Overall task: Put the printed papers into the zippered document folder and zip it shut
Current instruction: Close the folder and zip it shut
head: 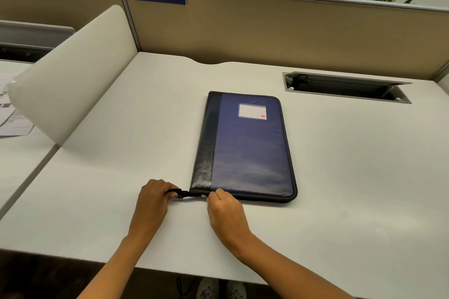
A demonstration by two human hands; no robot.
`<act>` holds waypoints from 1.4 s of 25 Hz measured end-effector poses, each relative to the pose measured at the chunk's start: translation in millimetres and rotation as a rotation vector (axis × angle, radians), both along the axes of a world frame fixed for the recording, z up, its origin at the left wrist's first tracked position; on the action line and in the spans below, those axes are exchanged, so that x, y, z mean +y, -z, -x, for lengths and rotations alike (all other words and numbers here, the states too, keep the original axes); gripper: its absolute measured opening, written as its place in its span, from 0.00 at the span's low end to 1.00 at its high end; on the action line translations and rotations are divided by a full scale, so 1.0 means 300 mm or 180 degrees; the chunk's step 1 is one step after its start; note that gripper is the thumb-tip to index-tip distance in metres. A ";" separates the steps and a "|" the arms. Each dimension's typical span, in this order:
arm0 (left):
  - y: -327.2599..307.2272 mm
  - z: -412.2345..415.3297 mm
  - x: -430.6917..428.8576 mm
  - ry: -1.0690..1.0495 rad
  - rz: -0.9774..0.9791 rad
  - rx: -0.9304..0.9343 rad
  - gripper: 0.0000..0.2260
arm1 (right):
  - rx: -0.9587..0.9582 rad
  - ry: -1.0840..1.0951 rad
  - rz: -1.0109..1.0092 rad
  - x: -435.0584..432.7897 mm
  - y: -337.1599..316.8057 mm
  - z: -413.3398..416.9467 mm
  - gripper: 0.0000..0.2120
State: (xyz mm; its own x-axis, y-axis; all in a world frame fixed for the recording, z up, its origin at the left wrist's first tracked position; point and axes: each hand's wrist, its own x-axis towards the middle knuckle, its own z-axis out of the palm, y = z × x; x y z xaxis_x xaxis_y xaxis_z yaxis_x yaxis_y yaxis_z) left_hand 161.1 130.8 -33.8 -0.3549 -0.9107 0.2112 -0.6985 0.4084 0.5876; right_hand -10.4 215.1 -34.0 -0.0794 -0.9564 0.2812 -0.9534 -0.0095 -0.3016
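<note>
While the pale grey laminate desk [126, 143] is carrying the whole workpiece, the flat rectangular document folder of navy fabric with a black leather-look spine strip [245, 150] is lying closed on it, slightly right of centre. Its long axis is running away from the person and its short near edge is facing the hands. No printed papers are showing on this desk; whether they are already inside cannot be told from this view. Some printed sheets [13, 116] are lying on the neighbouring desk, beyond the curved white divider panel [73, 75], and whether they belong to the task is not clear.

Both hands are working at the near left corner of the folder. The left hand [155, 199] is sitting just outside that corner, its fingers closed together on the short black zipper tail tab [181, 194] that is projecting leftward from the folder. The right hand [224, 209] is touching the near edge just right of the corner, its fingertips pinched together at the small silver zipper pull [203, 195], which is only partly visible.

The zipper track is extending rightward from the pull along the near edge, then around the rounded corner. In all likelihood the right hand, being the nearer one to that track, is the hand positioned to draw the pull while the left is anchoring the tail. Whether the track is open or closed cannot be determined.
</note>
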 end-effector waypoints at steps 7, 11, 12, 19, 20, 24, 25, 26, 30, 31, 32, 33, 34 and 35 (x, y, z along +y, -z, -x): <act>0.004 -0.027 -0.008 -0.0042 0.0033 -0.0063 0.12 | 0.0425 0.0000 0.0107 0.078 0.006 0.139 0.16; -0.001 -0.030 -0.007 -0.0018 0.0069 -0.0114 0.11 | 0.0478 0.0058 0.0162 0.121 0.011 0.212 0.15; -0.001 -0.030 -0.008 -0.0016 0.0078 -0.0117 0.11 | 0.0482 0.0072 0.0180 0.131 0.011 0.229 0.15; -0.001 -0.040 -0.016 0.0132 0.0221 -0.0203 0.09 | 0.0654 0.0002 0.0260 0.185 0.023 0.334 0.12; 0.000 -0.043 -0.019 0.0177 0.0280 -0.0246 0.08 | 0.0672 -0.0016 0.0298 0.195 0.023 0.352 0.12; 0.010 -0.049 -0.031 0.0262 0.0348 -0.0362 0.10 | 0.0718 0.0082 0.0297 0.258 0.016 0.440 0.10; 0.010 -0.049 -0.033 0.0278 0.0359 -0.0372 0.10 | 0.0701 0.0135 0.0303 0.274 0.012 0.462 0.09; 0.011 -0.049 -0.034 0.0291 0.0373 -0.0372 0.10 | 0.0657 0.0210 0.0320 0.285 0.008 0.486 0.08; 0.019 -0.052 -0.050 0.0344 0.0438 -0.0407 0.08 | 0.0137 0.0644 0.0233 0.279 0.013 0.567 0.08; 0.020 -0.054 -0.049 0.0355 0.0448 -0.0448 0.07 | -0.0061 0.0668 0.0179 0.275 0.019 0.578 0.08; 0.018 -0.057 -0.047 0.0363 0.0480 -0.0475 0.07 | -0.0269 0.0673 0.0135 0.274 0.022 0.583 0.07; 0.008 -0.059 -0.044 0.0371 0.0527 -0.0485 0.06 | -0.0463 0.0697 0.0118 0.273 0.025 0.584 0.06; -0.007 -0.057 -0.040 0.0395 0.0595 -0.0478 0.06 | -0.0622 0.0751 0.0148 0.275 0.030 0.583 0.06; -0.028 -0.044 -0.035 0.0442 0.0671 -0.0475 0.07 | -0.0753 0.0841 0.0212 0.277 0.036 0.580 0.06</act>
